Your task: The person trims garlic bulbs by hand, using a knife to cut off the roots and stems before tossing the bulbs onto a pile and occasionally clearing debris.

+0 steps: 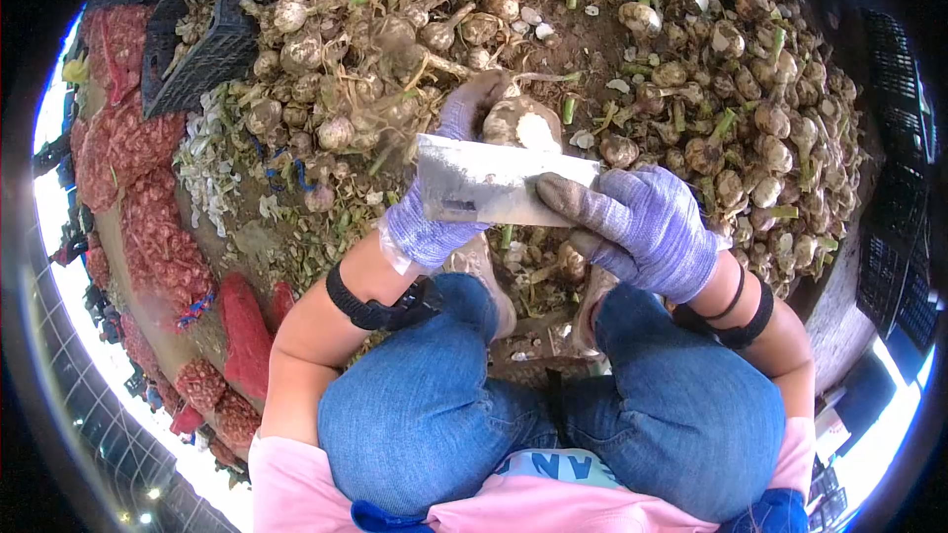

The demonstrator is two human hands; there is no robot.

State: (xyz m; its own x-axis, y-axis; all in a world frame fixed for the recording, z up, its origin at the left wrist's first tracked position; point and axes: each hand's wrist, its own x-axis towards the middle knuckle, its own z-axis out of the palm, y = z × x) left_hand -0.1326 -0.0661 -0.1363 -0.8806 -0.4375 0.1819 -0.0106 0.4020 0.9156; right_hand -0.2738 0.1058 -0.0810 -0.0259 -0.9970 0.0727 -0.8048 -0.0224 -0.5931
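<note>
My left hand (425, 222), in a purple knit glove with dirty fingertips, is closed around a large garlic bulb (525, 121). Part of this hand is hidden behind the broad metal blade of a knife (484, 178). The blade lies across the near side of the bulb, smeared with dirt. At its right end my right hand (657, 232), gloved the same way, grips the knife, thumb flat along the blade; the handle is hidden. A pale, skinned patch shows on the bulb, and its stalk points up and away.
Heaps of garlic bulbs (691, 99) lie on the dirt floor right and left. A black crate (202, 49) stands at the upper left, near filled red mesh bags (128, 153). More black crates (894, 178) are at the right. Cut stalks and skins litter the ground between my feet.
</note>
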